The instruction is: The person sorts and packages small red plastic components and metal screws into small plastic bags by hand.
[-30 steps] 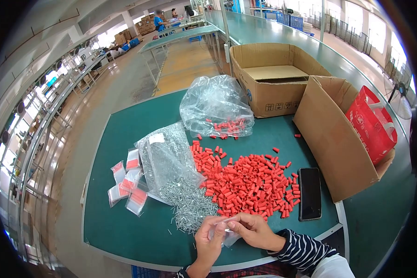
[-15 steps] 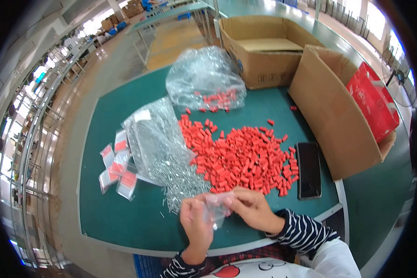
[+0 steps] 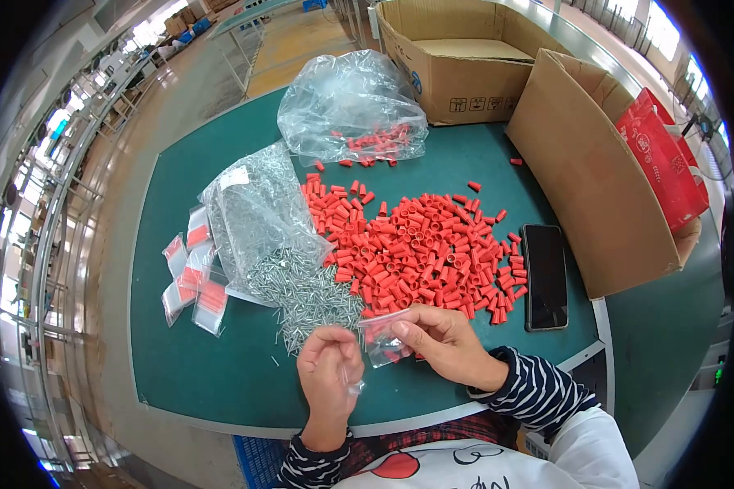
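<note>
My right hand (image 3: 451, 346) pinches the top edge of a small clear zip bag (image 3: 386, 341) between thumb and fingers. Red shows through the bag's film. Just left of it, my left hand (image 3: 328, 367) is closed with fingers curled, and a bit of clear plastic (image 3: 353, 381) pokes out beneath them. Beyond the hands lies a wide pile of red ribbed plastic caps (image 3: 420, 253). To its left, a heap of small silver screws (image 3: 302, 297) spills from a large clear bag (image 3: 261, 204).
Several small filled bags (image 3: 210, 301) lie at the left. A large clear bag (image 3: 351, 102) with red caps sits at the back. Rightward are a black phone (image 3: 545, 277), a cardboard box (image 3: 481, 94), and another box (image 3: 591, 187) with a red bag (image 3: 665, 163).
My left hand has come off the zip bag and moved left and down. My right hand keeps hold of the bag. The whole view has shifted slightly.
</note>
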Motion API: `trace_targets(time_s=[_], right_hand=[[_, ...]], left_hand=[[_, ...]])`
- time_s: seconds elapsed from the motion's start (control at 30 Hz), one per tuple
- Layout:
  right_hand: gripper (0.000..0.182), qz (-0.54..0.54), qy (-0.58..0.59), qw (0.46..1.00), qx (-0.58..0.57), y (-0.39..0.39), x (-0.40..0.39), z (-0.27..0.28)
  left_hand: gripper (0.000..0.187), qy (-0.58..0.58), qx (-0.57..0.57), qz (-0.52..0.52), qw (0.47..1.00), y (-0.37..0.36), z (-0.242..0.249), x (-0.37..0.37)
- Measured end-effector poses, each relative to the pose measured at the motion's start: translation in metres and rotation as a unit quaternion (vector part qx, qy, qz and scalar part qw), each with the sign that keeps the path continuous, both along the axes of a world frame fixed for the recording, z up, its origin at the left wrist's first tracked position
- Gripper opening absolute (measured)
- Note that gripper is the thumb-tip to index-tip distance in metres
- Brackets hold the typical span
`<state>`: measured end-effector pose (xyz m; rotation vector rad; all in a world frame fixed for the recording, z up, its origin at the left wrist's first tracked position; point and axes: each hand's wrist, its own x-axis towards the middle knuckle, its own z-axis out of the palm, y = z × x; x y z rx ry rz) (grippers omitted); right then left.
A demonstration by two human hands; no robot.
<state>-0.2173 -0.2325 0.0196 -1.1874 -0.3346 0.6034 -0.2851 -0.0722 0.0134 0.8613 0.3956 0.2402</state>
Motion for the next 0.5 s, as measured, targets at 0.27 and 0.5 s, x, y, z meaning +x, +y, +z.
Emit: trace_targets(time_s=[0.27, 0.5], right_hand=[[0.021, 0.035, -0.013, 0.999, -0.019, 0.001, -0.003, -0.012], [0.019, 0.045, -0.085, 0.993, -0.061, -0.002, -0.004, -0.016]], left_hand=[[0.012, -0.033, 0.018, -0.075, 0.996, 0.02, 0.002, -0.01], [0.028, -0.007, 0.275, -0.095, 0.957, 0.011, 0.02, -0.015]])
